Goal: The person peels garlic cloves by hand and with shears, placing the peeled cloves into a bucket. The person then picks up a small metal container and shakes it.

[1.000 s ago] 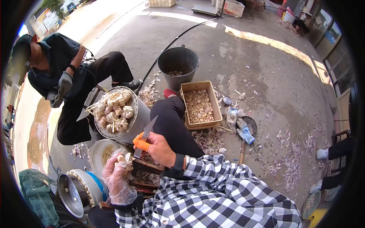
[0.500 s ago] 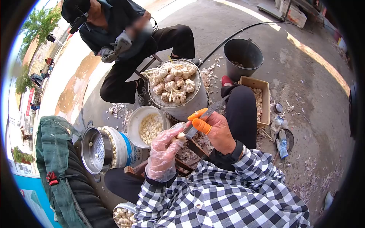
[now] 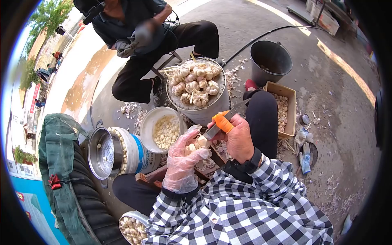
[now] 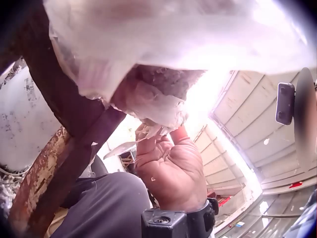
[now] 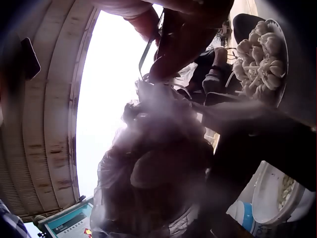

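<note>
In the head view my left hand point(image 3: 179, 165), in a clear plastic glove, grips a partly opened garlic bulb point(image 3: 201, 142) whose pale cloves face up. My right hand point(image 3: 240, 139) holds a knife point(image 3: 213, 131) with its squared end at the bulb and its pointed end away to the upper right. Orange finger covers point(image 3: 223, 122) sit on the right thumb and a finger. The right wrist view shows the gloved left hand point(image 5: 158, 168) dark and close up. From the left wrist the bare right palm point(image 4: 171, 171) shows behind the plastic.
Whole garlic bulbs point(image 3: 194, 83) are heaped on a drum ahead. A white bucket point(image 3: 149, 130) of peeled cloves and a steel strainer pot point(image 3: 104, 153) stand left. Right are a yellow crate point(image 3: 292, 110) of cloves and a black bucket point(image 3: 270, 63). Another person point(image 3: 134, 49) sits opposite.
The head view has swung left, bringing the clove bucket and strainer pot fully into sight. Both hands stay together at the garlic, whose cloves now show more openly. The knife's squared end remains near it.
</note>
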`<control>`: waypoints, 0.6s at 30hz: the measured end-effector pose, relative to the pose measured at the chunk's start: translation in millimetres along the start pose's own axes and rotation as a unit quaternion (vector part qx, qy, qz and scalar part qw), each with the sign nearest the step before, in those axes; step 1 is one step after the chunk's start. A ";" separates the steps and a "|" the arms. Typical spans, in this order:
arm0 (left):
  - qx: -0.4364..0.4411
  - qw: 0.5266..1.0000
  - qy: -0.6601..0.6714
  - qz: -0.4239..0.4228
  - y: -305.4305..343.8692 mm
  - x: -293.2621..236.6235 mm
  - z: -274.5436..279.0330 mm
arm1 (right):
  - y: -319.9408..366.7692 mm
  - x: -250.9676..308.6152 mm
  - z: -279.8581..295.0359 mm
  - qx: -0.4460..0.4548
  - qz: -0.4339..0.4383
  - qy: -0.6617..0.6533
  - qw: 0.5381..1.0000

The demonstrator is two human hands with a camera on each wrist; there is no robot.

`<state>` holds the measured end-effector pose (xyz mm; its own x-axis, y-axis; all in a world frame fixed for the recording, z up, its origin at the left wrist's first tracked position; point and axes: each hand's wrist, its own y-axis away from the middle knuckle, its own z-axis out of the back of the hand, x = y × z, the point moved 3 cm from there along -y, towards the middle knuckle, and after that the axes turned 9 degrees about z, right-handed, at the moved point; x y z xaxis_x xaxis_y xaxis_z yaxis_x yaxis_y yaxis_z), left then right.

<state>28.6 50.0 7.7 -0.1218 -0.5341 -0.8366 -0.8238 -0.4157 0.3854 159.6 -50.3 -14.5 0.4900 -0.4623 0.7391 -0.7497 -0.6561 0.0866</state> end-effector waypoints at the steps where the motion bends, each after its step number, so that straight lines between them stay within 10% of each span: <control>1: -0.028 0.997 -0.074 -0.027 1.7 -0.6 -2.4 | 1.1 1.3 -1.8 -0.013 0.018 0.010 1.000; 6: -0.078 0.939 -0.281 -0.184 0.4 -3.9 -6.6 | 6.2 3.7 -14.0 0.011 0.073 0.057 0.996; 18: -0.075 0.891 -0.397 -0.206 1.6 -9.9 7.2 | 0.5 6.6 -0.3 0.041 0.110 0.103 0.988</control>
<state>24.5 59.9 13.8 -0.2275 0.3512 -0.9082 -0.8132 -0.5816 -0.0212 162.3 -53.5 -9.5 0.2121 -0.4737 0.8548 -0.7850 -0.6035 -0.1396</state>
